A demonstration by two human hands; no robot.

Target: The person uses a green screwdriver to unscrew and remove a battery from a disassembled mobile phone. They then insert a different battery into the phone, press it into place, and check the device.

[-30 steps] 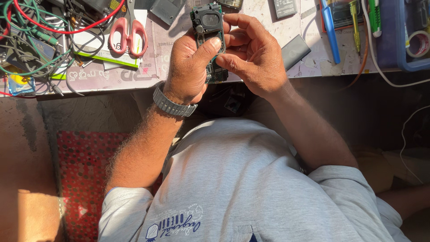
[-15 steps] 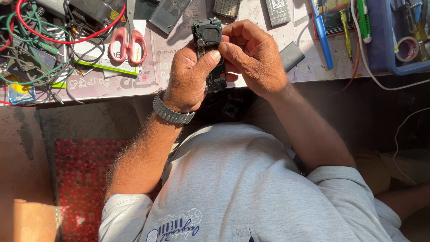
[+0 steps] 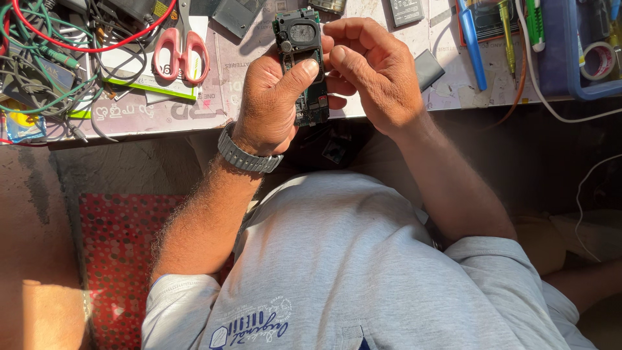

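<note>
Head view shows a person in a grey shirt [image 3: 363, 272], sitting close to a table [image 3: 214, 110]. Nearest is the left hand [image 3: 272, 97], with a metal watch [image 3: 246, 154] on the wrist. It is clamped around a small opened phone board [image 3: 304, 65], thumb pressed on its front. The right hand [image 3: 372, 71] sits just beside it, fingers curled together, touching the board's right edge. Since a second ago the board has stayed in both hands and only slid a little in the picture, so the work on it looks much the same. The board stands long-ways, its round part pointing away from the person. Farther off lie red scissors [image 3: 184, 52], tangled wires [image 3: 45, 65] and a blue screwdriver [image 3: 472, 45].
</note>
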